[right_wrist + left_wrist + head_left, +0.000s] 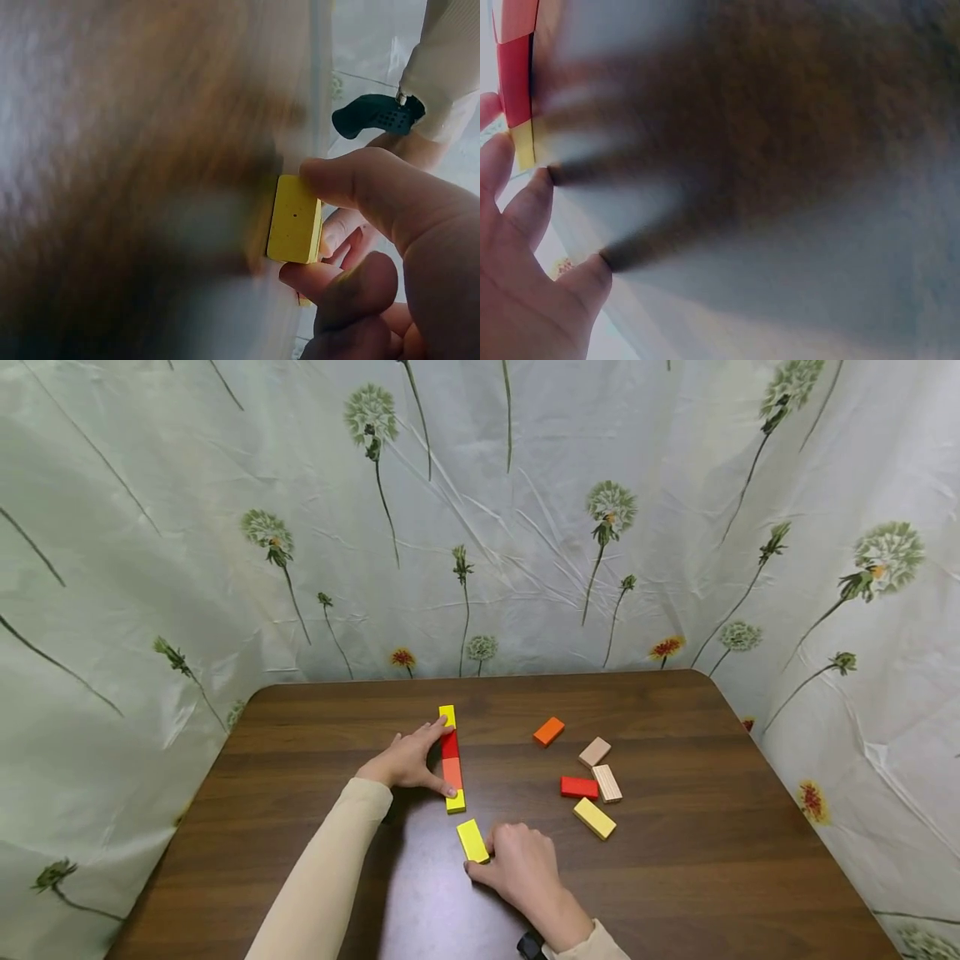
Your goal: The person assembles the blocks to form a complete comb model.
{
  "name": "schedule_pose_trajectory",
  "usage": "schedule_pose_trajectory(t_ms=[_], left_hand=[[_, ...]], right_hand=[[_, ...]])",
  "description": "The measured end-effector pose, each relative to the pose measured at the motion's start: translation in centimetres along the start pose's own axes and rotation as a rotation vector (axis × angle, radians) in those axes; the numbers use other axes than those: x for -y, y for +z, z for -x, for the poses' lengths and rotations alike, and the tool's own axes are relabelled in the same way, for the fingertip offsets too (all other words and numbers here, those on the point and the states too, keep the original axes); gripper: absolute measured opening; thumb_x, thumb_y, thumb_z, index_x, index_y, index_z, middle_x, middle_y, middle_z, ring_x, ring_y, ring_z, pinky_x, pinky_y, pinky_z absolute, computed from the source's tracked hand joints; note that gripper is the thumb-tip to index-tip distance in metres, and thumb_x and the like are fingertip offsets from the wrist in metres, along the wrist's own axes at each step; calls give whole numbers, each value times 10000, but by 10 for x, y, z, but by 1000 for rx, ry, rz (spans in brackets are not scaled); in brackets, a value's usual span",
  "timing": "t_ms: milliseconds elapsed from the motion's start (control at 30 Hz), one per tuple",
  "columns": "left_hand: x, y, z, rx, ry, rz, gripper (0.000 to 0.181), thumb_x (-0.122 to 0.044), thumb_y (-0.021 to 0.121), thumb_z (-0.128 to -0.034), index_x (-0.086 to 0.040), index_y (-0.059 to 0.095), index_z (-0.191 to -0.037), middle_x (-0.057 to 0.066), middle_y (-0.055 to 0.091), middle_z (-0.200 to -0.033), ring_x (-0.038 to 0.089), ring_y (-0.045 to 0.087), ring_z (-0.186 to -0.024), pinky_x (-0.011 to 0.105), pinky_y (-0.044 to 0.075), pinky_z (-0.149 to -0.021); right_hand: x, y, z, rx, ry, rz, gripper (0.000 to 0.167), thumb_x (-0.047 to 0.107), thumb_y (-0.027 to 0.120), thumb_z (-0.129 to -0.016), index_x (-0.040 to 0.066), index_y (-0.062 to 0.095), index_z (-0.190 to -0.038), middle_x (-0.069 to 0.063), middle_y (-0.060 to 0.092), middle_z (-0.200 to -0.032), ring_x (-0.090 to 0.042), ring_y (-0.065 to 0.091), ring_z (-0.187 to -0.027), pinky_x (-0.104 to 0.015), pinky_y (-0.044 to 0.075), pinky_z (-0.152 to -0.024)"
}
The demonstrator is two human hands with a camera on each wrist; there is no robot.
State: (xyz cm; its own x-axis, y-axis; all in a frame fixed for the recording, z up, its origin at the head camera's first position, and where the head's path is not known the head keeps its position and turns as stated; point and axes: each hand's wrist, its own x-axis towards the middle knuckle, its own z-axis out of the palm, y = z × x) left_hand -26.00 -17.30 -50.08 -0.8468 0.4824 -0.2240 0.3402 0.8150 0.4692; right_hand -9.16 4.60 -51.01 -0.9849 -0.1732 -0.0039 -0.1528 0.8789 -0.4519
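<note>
I note left fingers (433,731) spread, touching the block row (452,768); right fingers (482,872) pinching a yellow block (472,840) just off its near end; five loose blocks (579,787) farther right on the surface (675,877)

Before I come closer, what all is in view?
Table: one, brown, beneath the blocks.
Flowered cloth: apparently one, whitish, behind and beside the table.
Yellow blocks: three, bright yellow, two ending a row, one just nearer.
Red blocks: two, red, one in the row, one at right.
Salmon block: one, salmon, in the row.
Orange block: one, orange, at right.
Wood blocks: two, beige, at right.
Pale block: one, pale yellow, at right.
Sleeves: two, cream, on both arms.
Wrist gear: two, blackish, one per wrist.
Left hand: one, touching the row's ends.
Right hand: one, pinching the nearest yellow block.
</note>
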Motion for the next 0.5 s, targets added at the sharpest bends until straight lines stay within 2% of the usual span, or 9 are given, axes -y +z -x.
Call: schedule_pose_trajectory(t_ms=[267,500], left_hand=[[-4,5,4,11,1,-1,1189,-552,971,-736,-151,370,-1680,91,234,-1804,414,242,-1657,797,163,-1259],[-8,4,8,-7,-4,-20,1195,-558,978,-721,-161,380,-1676,73,248,-1802,418,248,-1654,801,175,-1252]], right_hand=[[3,4,5,2,9,5,416,470,914,-762,213,610,-642,123,396,-574,-77,378,-527,-262,294,-497],[9,5,3,-4,-13,-1,385,472,919,-770,167,696,-695,115,467,-577,-69,392,-522,-246,308,-495]])
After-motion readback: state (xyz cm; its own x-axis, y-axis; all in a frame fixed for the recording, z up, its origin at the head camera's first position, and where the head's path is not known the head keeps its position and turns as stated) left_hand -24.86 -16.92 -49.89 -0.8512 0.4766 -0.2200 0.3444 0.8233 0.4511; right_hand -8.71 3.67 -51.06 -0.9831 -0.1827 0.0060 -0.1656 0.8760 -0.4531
